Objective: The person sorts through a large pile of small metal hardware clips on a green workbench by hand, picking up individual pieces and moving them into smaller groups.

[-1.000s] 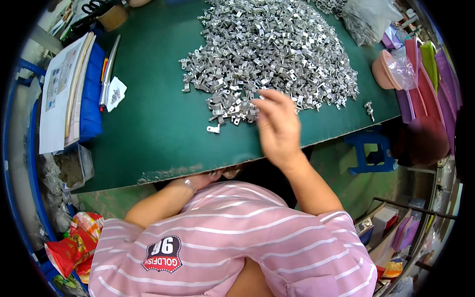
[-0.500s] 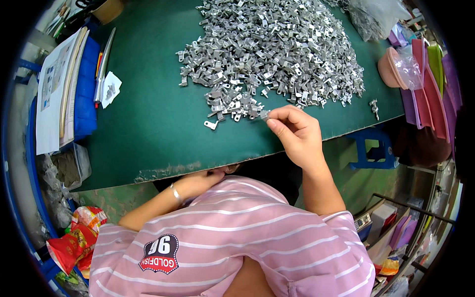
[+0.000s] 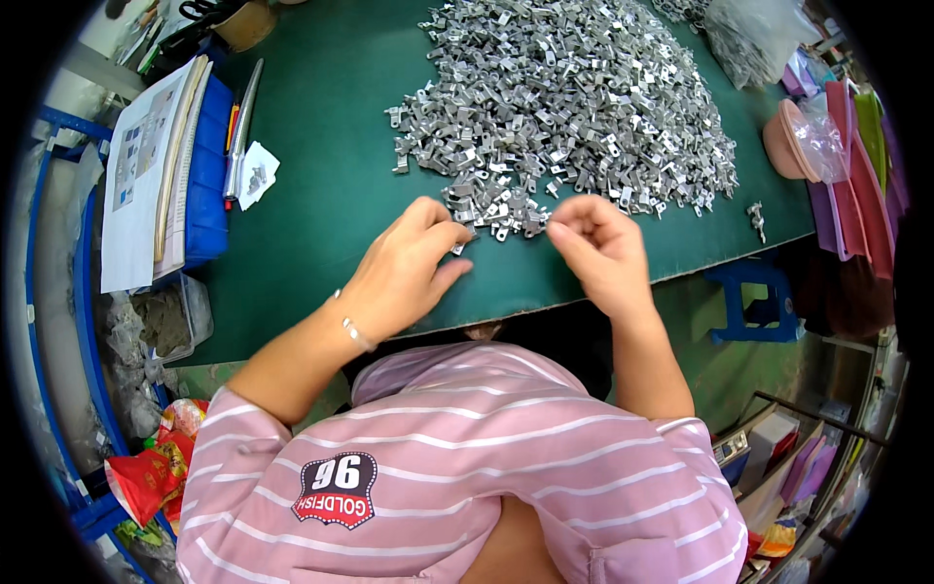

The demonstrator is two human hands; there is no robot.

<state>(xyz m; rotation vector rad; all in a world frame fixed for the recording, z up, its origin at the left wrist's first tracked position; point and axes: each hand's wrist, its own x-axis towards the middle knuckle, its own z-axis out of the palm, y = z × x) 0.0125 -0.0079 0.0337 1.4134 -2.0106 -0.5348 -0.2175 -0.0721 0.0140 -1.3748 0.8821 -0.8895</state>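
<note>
A large heap of small bent metal brackets covers the far middle of the green table. A smaller cluster of brackets lies at its near edge. My left hand is over the table left of this cluster, thumb and fingers apart. Its fingertips are at a single bracket, partly hidden by them. On the cluster's right side, my right hand has thumb and forefinger pinched at a bracket, mostly covered by the fingertips and slightly blurred. The other fingers of that hand are curled in.
On the left stand a blue bin with papers and a clear tub. Pens and a white scrap lie beside the bin. A pink bowl and colored trays are at the right edge, near a few metal pieces. Below is a blue stool.
My left hand has come up from below the table edge to the loose bracket by the cluster. My right hand stays close to the cluster's right side. The whole view has shifted slightly.
</note>
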